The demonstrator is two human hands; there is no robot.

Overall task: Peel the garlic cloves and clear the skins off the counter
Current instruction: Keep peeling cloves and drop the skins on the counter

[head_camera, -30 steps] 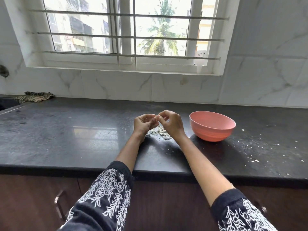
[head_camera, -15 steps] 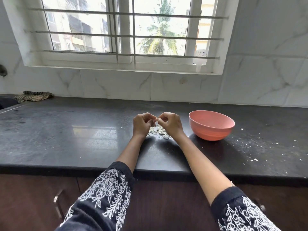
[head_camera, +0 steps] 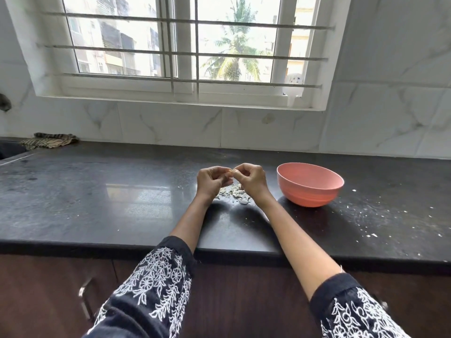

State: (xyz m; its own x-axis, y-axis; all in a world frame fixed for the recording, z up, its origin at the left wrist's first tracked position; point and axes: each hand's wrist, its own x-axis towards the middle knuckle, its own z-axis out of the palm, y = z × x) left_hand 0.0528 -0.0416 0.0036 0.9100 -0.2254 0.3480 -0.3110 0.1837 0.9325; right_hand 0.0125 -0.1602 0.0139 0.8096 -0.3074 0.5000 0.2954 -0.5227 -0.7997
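No text, label, brand, number or sign can be read anywhere in this view. The surfaces near the fingers carry no lettering, and the buildings beyond the window are too blurred to show any.

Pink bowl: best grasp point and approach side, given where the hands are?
Grip the pink bowl at its right rim, coming from the right and above. It stands upright and open, so the thin rim is easy to pinch, and the rounded wall looks harder to hold. The right hand and skins pile crowd its left.
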